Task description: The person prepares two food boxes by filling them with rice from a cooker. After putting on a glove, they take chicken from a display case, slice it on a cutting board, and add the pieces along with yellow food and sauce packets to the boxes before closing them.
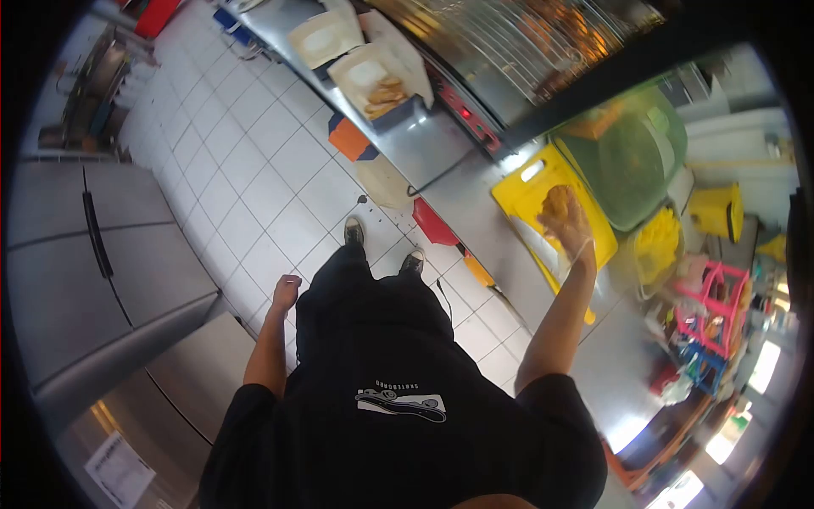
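My right hand (575,233), in what looks like a clear plastic glove, is closed on a piece of fried chicken (557,202) over a yellow cutting board (519,197). A knife (543,254) lies along the board's near side, its yellow handle (589,316) jutting past the corner. My left hand (287,291) hangs beside my left leg, above the tiled floor, its fingers curled with nothing seen in them.
Beyond the board stands a green translucent bin (623,161). A lit glass warming cabinet (509,42) borders the steel counter (462,182). Open takeaway boxes (360,72) sit farther left, one with food pieces. Steel fridge doors (93,263) line my left side.
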A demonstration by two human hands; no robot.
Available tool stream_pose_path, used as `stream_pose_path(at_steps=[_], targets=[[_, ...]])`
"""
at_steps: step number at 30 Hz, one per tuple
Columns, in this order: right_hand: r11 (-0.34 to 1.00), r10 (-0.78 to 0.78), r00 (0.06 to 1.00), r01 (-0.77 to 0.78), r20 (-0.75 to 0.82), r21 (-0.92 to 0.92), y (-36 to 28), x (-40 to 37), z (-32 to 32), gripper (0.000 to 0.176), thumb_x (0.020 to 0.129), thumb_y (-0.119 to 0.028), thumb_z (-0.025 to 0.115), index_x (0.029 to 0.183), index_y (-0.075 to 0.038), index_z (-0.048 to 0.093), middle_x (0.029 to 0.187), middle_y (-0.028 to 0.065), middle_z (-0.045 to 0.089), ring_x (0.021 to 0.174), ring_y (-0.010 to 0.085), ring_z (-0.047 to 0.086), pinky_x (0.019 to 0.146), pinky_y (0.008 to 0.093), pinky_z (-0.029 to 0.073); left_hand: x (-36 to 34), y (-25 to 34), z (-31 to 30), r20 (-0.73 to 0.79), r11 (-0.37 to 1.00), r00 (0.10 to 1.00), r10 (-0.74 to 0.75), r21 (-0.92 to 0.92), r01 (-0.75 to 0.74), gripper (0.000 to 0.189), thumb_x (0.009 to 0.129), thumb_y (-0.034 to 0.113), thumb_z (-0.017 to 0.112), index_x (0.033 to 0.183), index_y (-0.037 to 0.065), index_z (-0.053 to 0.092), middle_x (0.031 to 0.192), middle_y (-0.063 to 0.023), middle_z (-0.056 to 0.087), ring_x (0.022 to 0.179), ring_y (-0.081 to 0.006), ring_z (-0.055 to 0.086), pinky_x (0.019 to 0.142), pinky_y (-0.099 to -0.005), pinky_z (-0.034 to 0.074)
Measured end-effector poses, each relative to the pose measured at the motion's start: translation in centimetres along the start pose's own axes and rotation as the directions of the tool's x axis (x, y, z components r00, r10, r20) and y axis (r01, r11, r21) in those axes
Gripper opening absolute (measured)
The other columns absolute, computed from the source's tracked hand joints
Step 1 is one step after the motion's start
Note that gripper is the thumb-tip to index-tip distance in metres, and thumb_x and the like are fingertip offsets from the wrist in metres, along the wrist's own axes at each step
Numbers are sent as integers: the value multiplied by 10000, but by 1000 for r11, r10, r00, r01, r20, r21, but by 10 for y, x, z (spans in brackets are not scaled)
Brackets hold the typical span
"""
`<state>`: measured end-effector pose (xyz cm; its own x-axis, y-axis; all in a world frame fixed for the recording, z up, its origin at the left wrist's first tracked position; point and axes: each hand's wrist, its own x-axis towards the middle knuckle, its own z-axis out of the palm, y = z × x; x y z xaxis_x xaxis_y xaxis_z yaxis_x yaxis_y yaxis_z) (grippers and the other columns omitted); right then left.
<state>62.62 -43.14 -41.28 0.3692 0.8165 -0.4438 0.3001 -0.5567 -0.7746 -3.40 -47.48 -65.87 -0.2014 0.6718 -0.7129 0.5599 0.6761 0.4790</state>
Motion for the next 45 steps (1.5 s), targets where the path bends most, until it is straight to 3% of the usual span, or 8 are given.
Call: stream_pose_path(at_steps=[9,12,17,22,33,37,41,45], targets=[[922,-364,751,376,550,96,-218,91,222,461,779,-97,771,1185,-87,554,965,47,626,785,159,616,707,304,531,98,-84,7,30,987,998,-58,-148,62,392,872,316,681,1115,8,672,1034,-171,714,999,-314,677,883,-395,524],[960,-275,854,215,442,182,-302,166,294,462,811,-104,761,1220,-147,550,1075,81,625,962,219,638,823,413,526,136,-83,-40,153,948,953,262,145,-284,324,890,270,607,1046,1,697,964,-144,710,910,-242,662,819,-353,507],[266,-348,722,688,598,-675,-341,288,357,465,847,-71,699,1282,-132,547,1289,173,599,1099,383,619,899,429,503,134,-10,-120,-21,920,980,-196,-350,177,292,911,251,565,1044,12,668,857,-59,665,769,-167,577,738,-331,463],[496,-101,780,577,617,-649,-350,294,359,358,807,-161,737,1152,-136,642,1171,186,636,1110,377,630,923,464,502,170,-7,-164,-45,902,975,-218,-390,184,248,915,274,576,1025,73,672,852,-47,661,714,-137,537,616,-322,405],[653,-525,840,500,136,-569,-319,243,329,166,883,-183,621,995,-75,679,990,164,701,971,376,662,858,455,515,249,101,-141,345,990,929,-137,32,134,455,956,327,505,1353,115,566,1187,-71,672,1036,-189,576,943,-407,411],[882,-450,887,460,-107,102,-246,119,236,163,875,-164,678,985,-46,704,1026,129,706,987,259,666,891,351,517,240,210,-105,496,971,868,-5,211,-116,422,954,332,524,1309,110,585,1166,-67,678,1050,-187,596,959,-419,420],[515,-188,911,409,-366,753,-116,-4,141,206,898,-134,687,1048,5,712,1063,92,706,1045,190,651,949,321,506,166,356,-63,796,785,601,74,326,-527,405,996,366,487,1236,70,624,1116,-60,690,944,-168,628,900,-342,467],[952,-2,520,264,-854,158,27,-74,-14,153,891,-120,669,996,-21,720,924,66,742,876,150,688,799,305,532,34,454,9,909,672,414,-45,334,-661,371,1032,343,468,1223,64,621,1095,-55,685,944,-155,617,872,-316,471]])
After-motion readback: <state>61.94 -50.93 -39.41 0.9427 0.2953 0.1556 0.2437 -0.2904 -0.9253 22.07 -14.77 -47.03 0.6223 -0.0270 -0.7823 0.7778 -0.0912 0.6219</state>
